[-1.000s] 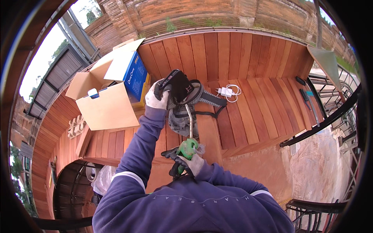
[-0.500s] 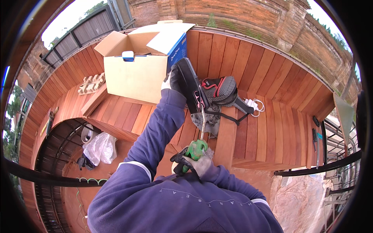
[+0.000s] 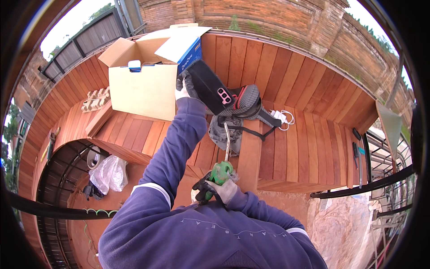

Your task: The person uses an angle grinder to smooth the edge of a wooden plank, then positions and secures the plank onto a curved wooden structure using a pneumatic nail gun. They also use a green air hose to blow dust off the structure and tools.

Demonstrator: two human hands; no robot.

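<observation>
My gloved left hand is closed around a black-cased smartphone, holding it raised beside the cardboard box. The phone's back faces up, with pink-ringed camera lenses at its lower right corner. Close to my chest, my gloved right hand grips a green-handled tool with a thin bent metal tube pointing away from me. Its exact kind is unclear. Beyond the tube tip lies a crumpled grey cloth. A grey and black bag with red trim sits just right of the phone.
An open cardboard box with a blue side stands on the wooden bench. A white charger with cable lies right of the bag. Moulded pulp packing is at left, with a clear plastic bag below. Hand tools lie at far right.
My left hand has turned the phone so its back and camera lenses show more fully. The whole view has shifted slightly. My right hand keeps its hold on the green-handled tool.
</observation>
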